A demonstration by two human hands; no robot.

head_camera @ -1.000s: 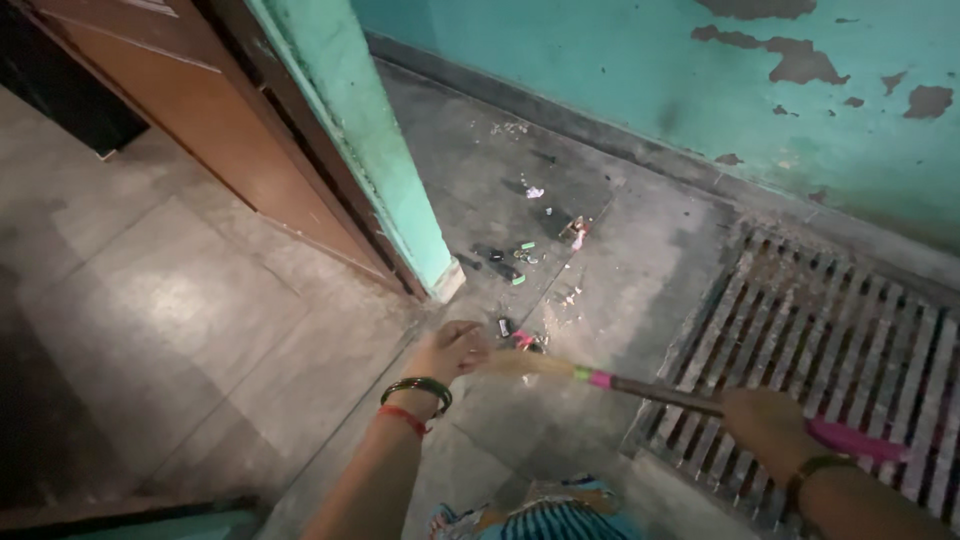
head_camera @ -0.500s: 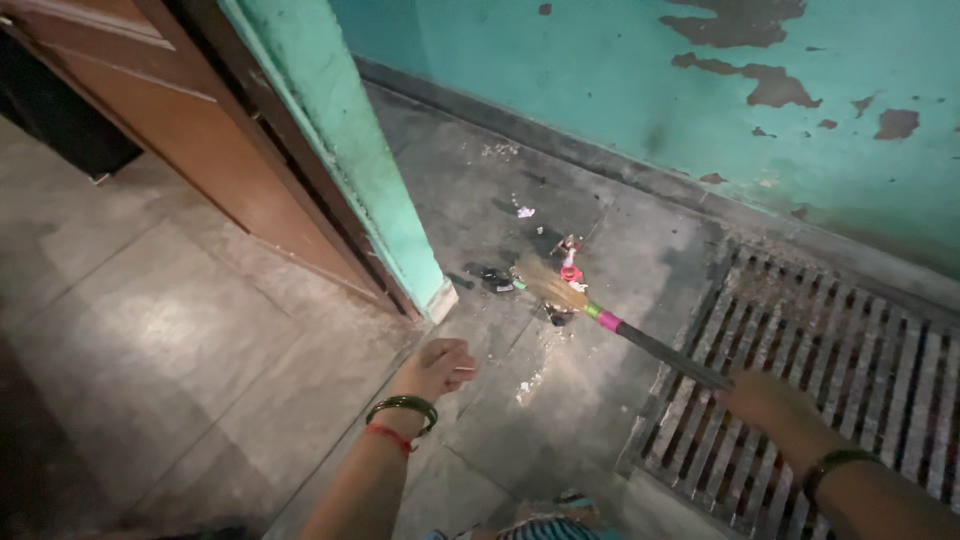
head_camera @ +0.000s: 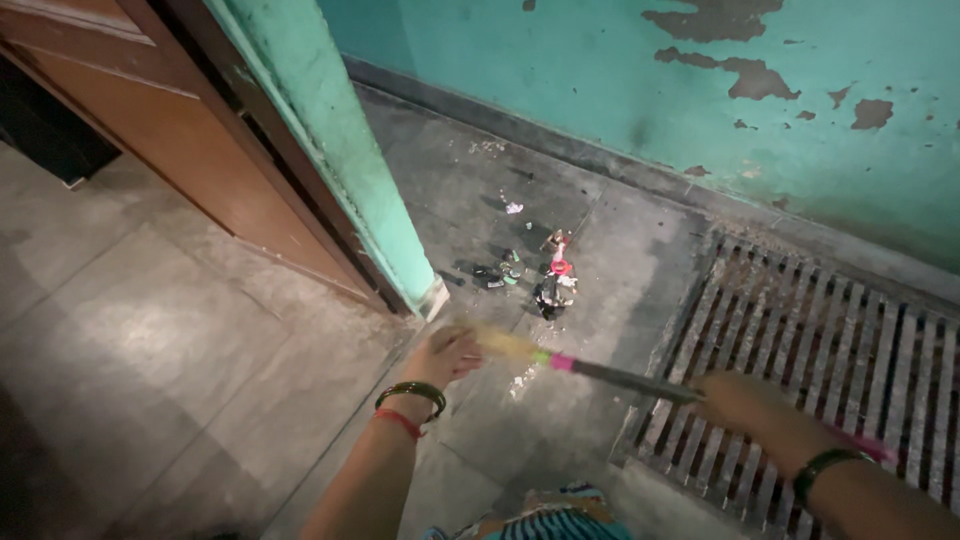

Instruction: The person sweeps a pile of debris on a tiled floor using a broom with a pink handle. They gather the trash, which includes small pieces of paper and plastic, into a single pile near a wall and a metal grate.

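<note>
My right hand (head_camera: 738,400) grips the dark handle of a broom (head_camera: 610,372) with a pink and green band. Its straw head is blurred and lies low across the floor, right in front of my left hand (head_camera: 446,355). My left hand hangs loosely curled with nothing in it; its wrist carries a green and a red bangle. A small heap of litter (head_camera: 545,275), dark scraps with red, green and white bits, lies on the grey stone floor beyond the broom head, close to the corner of the teal door frame (head_camera: 345,170).
A metal floor grate (head_camera: 830,350) covers the floor on the right, under my right arm. A teal wall with peeling paint (head_camera: 720,90) runs along the back. A brown wooden door (head_camera: 170,120) stands at the left. The hem of striped clothing (head_camera: 545,515) shows at the bottom.
The broom head swept out to the litter and has come back toward my left hand. The scraps are now bunched closer together, farther from me. My left hand stayed almost where it was.
</note>
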